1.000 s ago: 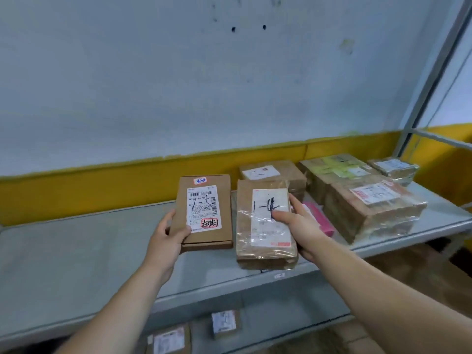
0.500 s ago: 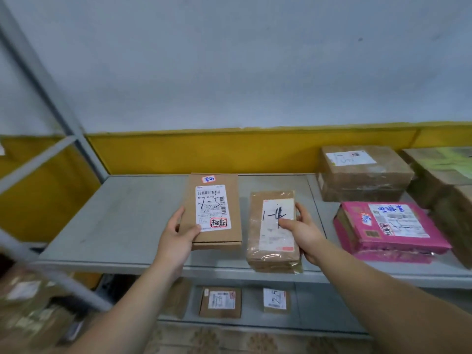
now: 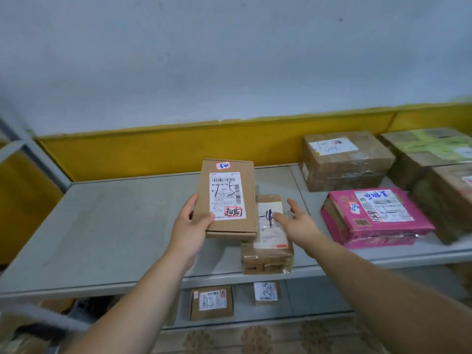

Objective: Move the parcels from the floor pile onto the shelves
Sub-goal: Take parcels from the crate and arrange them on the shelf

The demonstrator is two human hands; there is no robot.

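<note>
Brown flat cardboard box [image 3: 226,198] is hanging above the grey metal shelf [image 3: 102,226], long axis near-to-far, left hand [image 3: 189,226] gripping its near-left corner; right hand [image 3: 296,223] is spreading open fingers over the tape-wrapped brown parcel [image 3: 270,238] alongside.

The flat box [image 3: 224,200] above the shelf [image 3: 107,226] is matt brown cardboard with a paper label [image 3: 227,185]. The parcel [image 3: 269,238] on the shelf is cardboard under glossy, wrinkled clear tape [image 3: 265,261]. The shelf looks matt grey metal.

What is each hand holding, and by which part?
Left hand grips the flat cardboard parcel by its near left corner, thumb on top; right hand holds nothing.
</note>
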